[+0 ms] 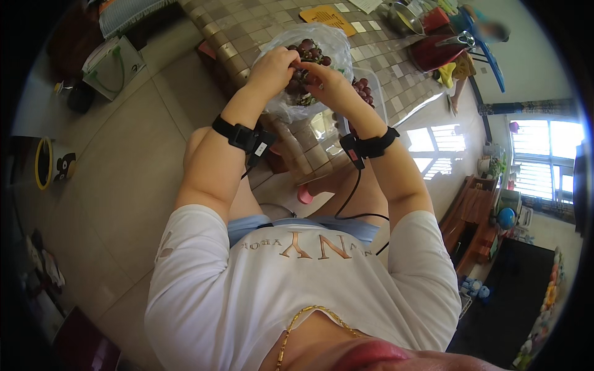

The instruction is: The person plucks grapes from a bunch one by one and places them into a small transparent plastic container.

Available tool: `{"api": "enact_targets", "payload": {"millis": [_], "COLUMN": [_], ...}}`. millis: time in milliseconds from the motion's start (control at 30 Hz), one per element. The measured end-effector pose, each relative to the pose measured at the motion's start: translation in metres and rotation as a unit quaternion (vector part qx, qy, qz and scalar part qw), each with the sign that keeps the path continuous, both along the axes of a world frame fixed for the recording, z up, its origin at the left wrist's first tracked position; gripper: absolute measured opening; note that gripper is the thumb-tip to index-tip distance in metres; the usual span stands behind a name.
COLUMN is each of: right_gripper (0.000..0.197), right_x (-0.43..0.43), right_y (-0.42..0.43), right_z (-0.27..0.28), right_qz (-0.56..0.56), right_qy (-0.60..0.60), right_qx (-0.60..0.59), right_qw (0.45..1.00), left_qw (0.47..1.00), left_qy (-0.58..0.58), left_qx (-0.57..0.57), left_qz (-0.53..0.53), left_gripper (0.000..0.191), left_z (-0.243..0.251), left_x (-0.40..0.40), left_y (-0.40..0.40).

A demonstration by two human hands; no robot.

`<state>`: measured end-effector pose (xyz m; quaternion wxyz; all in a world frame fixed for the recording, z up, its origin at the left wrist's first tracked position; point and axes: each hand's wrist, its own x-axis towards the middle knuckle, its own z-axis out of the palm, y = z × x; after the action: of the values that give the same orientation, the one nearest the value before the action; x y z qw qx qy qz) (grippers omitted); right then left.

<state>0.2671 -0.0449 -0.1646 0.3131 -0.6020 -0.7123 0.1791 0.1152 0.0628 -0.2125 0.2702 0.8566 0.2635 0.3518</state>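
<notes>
A bunch of dark red grapes (306,46) lies in a clear plastic bag (341,44) spread on the table. My left hand (274,69) pinches at the bunch from the left, fingertips together near the stems. From the right, my right hand (332,86) reaches over the same bunch, its index fingertip meeting the left fingers and its other fingers curled about the grapes. Exactly which grape or stem lies between the fingertips is hidden. More loose grapes (364,90) sit in a clear plastic container (378,88), partly behind my right forearm.
The mosaic-patterned table (250,30) carries an orange mat (327,19), a metal pot (406,18) and a red kettle (436,51). Another person (478,23) is beyond the far right end. A paper bag (113,67) stands on the floor at left. Cables hang from my wrist straps.
</notes>
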Motion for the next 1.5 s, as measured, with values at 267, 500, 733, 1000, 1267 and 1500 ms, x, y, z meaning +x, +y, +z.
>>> {"api": "enact_targets", "payload": {"millis": [267,500,733,1000,1267,1500], "right_gripper": [0.025,0.043,0.035,0.038,0.034,0.027], "right_x": [0.026,0.026,0.025,0.027,0.020,0.017], "right_y": [0.013,0.028,0.032,0.040,0.041,0.036], "right_z": [-0.035,-0.049,-0.038,-0.028,-0.005,0.016], "right_qz": [-0.114,-0.121,-0.053,-0.142,-0.120,-0.049], "right_qy": [-0.180,-0.232,-0.145,0.012,-0.038,-0.050], "right_qx": [-0.003,-0.077,-0.095,-0.132,-0.013,0.016], "right_qw": [0.977,0.962,0.983,0.981,0.992,0.997], "left_qw": [0.998,0.996,0.991,0.997,0.928,0.809], "left_qy": [0.016,0.070,0.133,0.059,-0.103,-0.163], "left_qx": [0.050,0.017,0.005,-0.041,-0.335,-0.539], "left_qz": [-0.021,-0.058,-0.029,0.002,-0.127,-0.170], "left_gripper": [0.021,0.019,0.027,0.034,0.039,0.037], "left_z": [0.001,-0.010,-0.006,-0.008,-0.011,0.001], "left_x": [-0.003,0.013,0.012,0.016,0.024,0.021], "left_y": [-0.006,-0.012,-0.019,-0.015,0.000,0.004]}}
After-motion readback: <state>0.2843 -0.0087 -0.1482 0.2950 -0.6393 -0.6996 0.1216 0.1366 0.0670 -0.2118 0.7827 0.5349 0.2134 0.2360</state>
